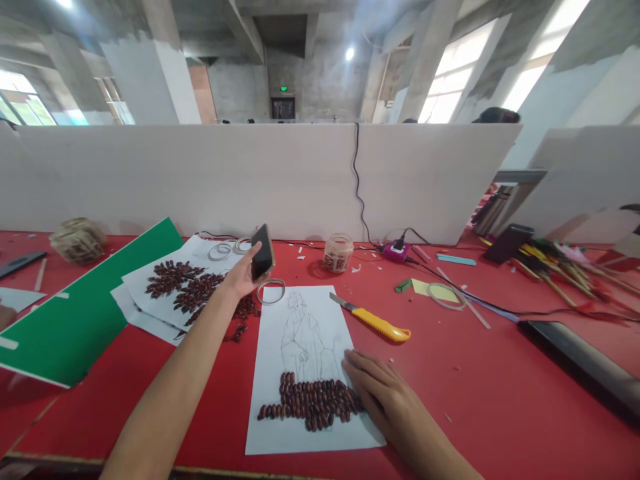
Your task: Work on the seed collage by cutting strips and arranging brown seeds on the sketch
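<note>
My left hand (244, 275) is closed round a smartphone (262, 253), held up above the far left corner of a sheet of drawing paper (265, 347). On that sheet is a pencil sketch of a figure (301, 330). Rows of dark red beans (320, 400) lie across its lower part. Flat on the sheet's right edge rests my right hand (383, 393), its fingertips beside the sketch and its side touching the end of the bean rows. A yellow utility knife (377, 323), blade out, lies just beyond my right hand.
Left are papers with bean patterns (187, 287) and a green board (95, 313). A glass jar (338, 253), tape rings (446, 295) and a purple power adapter (396, 250) with black cables stand farther back. A white partition (250, 180) closes the red table's (430, 400) far side.
</note>
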